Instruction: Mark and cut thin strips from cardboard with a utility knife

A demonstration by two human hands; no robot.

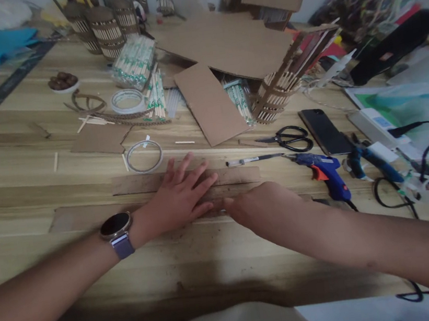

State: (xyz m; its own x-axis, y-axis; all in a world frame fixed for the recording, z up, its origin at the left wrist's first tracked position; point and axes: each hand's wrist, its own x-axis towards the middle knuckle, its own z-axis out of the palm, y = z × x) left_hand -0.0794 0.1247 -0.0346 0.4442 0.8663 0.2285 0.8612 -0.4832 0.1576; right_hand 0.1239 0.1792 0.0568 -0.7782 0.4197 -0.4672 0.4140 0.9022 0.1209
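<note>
My left hand [181, 194] lies flat with fingers spread, pressing on cardboard strips. A long cardboard strip [74, 219] runs under the left wrist and towards my right hand. Behind it lies a second, shorter cardboard strip [236, 175], partly covered by the left fingers. My right hand [254, 205] is closed, its fingertips down at the front strip close to the left thumb. Whatever it grips is hidden by the fist; only a small pale spot shows at the fingertips. A pen [256, 159] rests just beyond the back strip.
To the right lie black scissors [294, 138], a blue glue gun [324, 169], a phone [325, 131], pliers [376, 160] and cables. Behind are tape rolls [127, 101], cardboard sheets [210, 103], packs of wooden sticks [134, 60] and a stick-and-cardboard model [273, 95].
</note>
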